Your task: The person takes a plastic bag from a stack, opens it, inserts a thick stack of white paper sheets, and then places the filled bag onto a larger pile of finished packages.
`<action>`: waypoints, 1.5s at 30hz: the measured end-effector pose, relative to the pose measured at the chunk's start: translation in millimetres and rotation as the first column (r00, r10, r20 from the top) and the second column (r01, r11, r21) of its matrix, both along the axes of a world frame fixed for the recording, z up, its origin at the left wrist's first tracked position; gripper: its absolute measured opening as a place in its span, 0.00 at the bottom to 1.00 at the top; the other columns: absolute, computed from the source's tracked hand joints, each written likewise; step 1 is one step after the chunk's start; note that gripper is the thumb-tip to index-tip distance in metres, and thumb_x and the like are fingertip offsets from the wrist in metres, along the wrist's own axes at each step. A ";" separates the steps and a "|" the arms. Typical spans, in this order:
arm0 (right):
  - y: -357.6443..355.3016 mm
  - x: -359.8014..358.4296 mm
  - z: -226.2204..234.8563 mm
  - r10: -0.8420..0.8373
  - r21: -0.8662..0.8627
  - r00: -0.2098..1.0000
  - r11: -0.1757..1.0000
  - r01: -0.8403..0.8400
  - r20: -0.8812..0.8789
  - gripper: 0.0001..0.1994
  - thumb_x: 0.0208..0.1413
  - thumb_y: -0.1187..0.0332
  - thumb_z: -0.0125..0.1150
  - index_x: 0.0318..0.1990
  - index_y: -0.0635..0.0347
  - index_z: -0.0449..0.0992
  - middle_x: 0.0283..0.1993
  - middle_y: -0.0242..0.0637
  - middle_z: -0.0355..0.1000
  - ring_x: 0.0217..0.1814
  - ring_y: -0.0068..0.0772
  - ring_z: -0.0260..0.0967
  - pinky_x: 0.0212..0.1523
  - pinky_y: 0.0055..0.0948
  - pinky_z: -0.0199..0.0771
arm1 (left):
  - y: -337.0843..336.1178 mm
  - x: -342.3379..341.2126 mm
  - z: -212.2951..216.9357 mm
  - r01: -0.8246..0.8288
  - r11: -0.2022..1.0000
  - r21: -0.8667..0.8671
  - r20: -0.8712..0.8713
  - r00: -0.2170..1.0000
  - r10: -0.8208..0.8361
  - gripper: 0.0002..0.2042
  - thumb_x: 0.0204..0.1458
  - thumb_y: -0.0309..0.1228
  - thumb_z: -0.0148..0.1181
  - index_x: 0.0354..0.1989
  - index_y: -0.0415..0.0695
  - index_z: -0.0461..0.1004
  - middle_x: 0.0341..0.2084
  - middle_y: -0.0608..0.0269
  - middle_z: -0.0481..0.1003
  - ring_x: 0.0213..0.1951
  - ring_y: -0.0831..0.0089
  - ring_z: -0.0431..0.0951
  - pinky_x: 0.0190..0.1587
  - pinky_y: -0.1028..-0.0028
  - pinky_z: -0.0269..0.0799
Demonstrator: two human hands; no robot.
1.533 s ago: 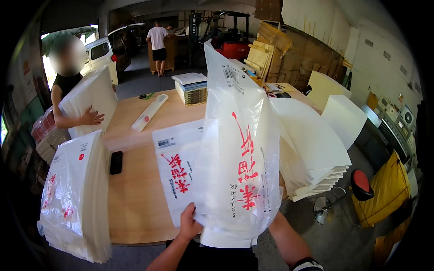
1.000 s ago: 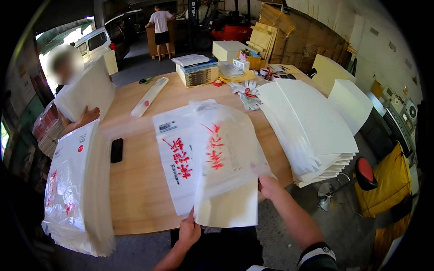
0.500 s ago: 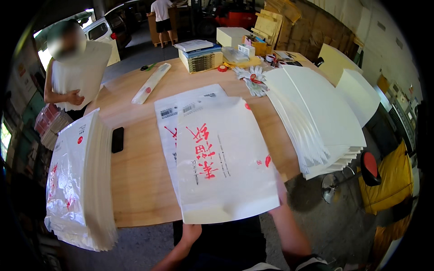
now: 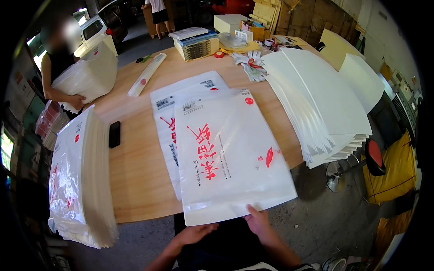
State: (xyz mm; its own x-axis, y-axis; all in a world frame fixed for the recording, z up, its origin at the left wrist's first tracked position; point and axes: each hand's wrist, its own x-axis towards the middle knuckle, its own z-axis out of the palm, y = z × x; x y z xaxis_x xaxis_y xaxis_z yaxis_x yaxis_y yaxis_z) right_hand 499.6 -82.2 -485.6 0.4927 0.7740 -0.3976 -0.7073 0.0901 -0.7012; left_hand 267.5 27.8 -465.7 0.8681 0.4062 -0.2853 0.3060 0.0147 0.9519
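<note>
In front of me a flat white plastic bag [image 4: 239, 144] with red printing lies with white sheets inside, its near end jutting past the table edge. My right hand [image 4: 258, 221] grips that near edge, thumb on top and fingers underneath. Under the same edge, further left, my left hand [image 4: 196, 233] has its fingers stretched to the right, partly hidden by the bag; no thumb shows on top. A second printed plastic bag [image 4: 162, 117] lies partly beneath the first.
A tall stack of filled bags [image 4: 68, 167] stands left, beside a black phone [image 4: 115, 134]. White sheets [image 4: 325, 99] lie fanned at right, near grey gloves [image 4: 251, 65]. Across the table's left corner, a person holds a white bundle [image 4: 92, 74]. A stool [image 4: 374, 156] stands right.
The bag's near right corner has swung right and its surface lies flatter. My right hand has moved from its right side to the near edge. The other person's bundle has tilted lower.
</note>
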 end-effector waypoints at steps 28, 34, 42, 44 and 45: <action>10.5 1.5 49.4 0.027 0.111 0.996 0.994 -0.018 -0.082 0.21 0.59 0.76 0.50 0.60 0.69 0.61 0.54 0.53 0.69 0.46 0.52 0.76 0.39 0.50 0.84 | 40.4 44.3 90.1 -0.207 0.193 0.959 0.167 0.965 0.204 0.15 0.41 0.22 0.59 0.40 0.46 0.78 0.31 0.62 0.74 0.38 0.62 0.75 0.44 0.62 0.68; 20.8 -3.5 39.6 0.002 0.191 0.987 0.981 0.029 -0.160 0.22 0.56 0.78 0.49 0.60 0.70 0.61 0.53 0.53 0.70 0.48 0.52 0.76 0.42 0.51 0.85 | 51.5 -15.9 63.6 -0.365 0.367 0.856 0.127 0.836 0.534 0.07 0.46 0.22 0.61 0.34 0.42 0.73 0.28 0.57 0.73 0.25 0.58 0.76 0.27 0.63 0.72; 26.3 10.5 29.2 0.088 0.342 0.965 0.940 0.002 -0.245 0.24 0.55 0.79 0.53 0.61 0.67 0.60 0.52 0.50 0.70 0.47 0.47 0.75 0.42 0.50 0.84 | 36.2 -23.0 73.3 -0.508 0.541 0.670 0.181 0.819 0.544 0.10 0.40 0.17 0.64 0.28 0.41 0.68 0.32 0.55 0.73 0.31 0.61 0.77 0.34 0.70 0.74; 26.1 9.8 27.0 0.043 0.312 0.965 0.949 0.042 -0.260 0.24 0.56 0.80 0.53 0.61 0.66 0.60 0.52 0.48 0.69 0.48 0.45 0.75 0.42 0.50 0.84 | 45.8 -22.7 56.9 -0.513 0.614 0.600 0.192 0.838 0.511 0.11 0.40 0.16 0.64 0.28 0.41 0.67 0.33 0.55 0.73 0.34 0.64 0.77 0.36 0.72 0.73; 26.8 7.1 30.3 -0.014 0.262 0.963 0.961 0.088 -0.271 0.24 0.56 0.80 0.53 0.61 0.65 0.60 0.53 0.47 0.69 0.48 0.44 0.74 0.43 0.50 0.84 | 46.8 -27.1 44.4 -0.501 0.680 0.536 0.153 0.849 0.505 0.12 0.41 0.15 0.63 0.29 0.41 0.66 0.34 0.56 0.73 0.36 0.66 0.77 0.37 0.73 0.73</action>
